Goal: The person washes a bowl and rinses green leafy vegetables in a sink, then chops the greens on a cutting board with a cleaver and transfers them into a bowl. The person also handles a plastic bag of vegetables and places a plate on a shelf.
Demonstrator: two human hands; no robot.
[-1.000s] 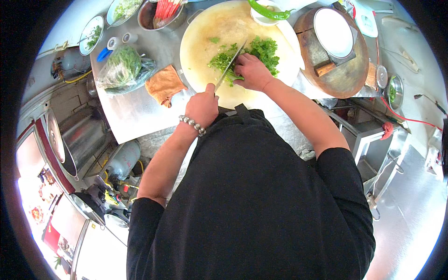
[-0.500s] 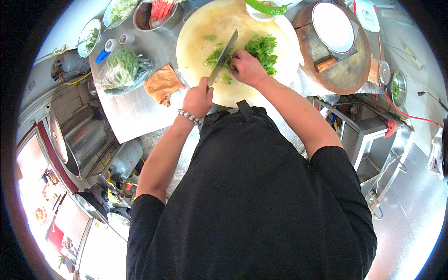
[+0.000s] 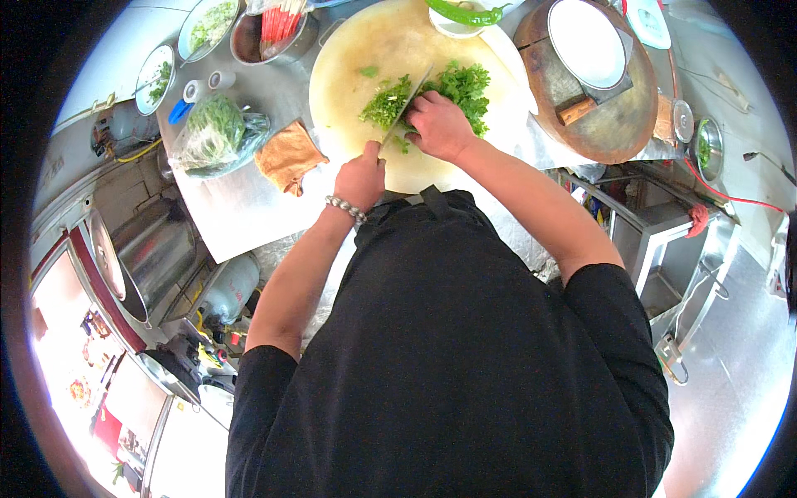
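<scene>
A large round cream chopping board [image 3: 344, 58] lies before me. My left hand [image 3: 360, 176], with a beaded bracelet at the wrist, is closed round the handle of a cleaver [image 3: 406, 108], which stands almost edge-on over the board. My right hand [image 3: 440, 126] presses down on a bunch of leafy green herbs, probably coriander [image 3: 466, 87], its curled fingers close beside the blade. The part of the bunch under the palm is hidden. Left of the blade lies a heap of chopped herbs [image 3: 385, 103], with a few loose bits nearby.
A brown cloth [image 3: 289, 156] and a plastic bag of greens [image 3: 214, 133] lie left of the board. Behind stand a metal pot with red sticks [image 3: 241, 41] and a bowl with green peppers [image 3: 455, 26]. On the right, a wooden block [image 3: 618, 133] bears a second cleaver [image 3: 579, 111] and a white plate [image 3: 589, 41].
The cleaver has turned from showing its flat side to nearly upright, against the bunch. My right hand has flattened over the herbs, and the chopped heap left of the blade shows more fully.
</scene>
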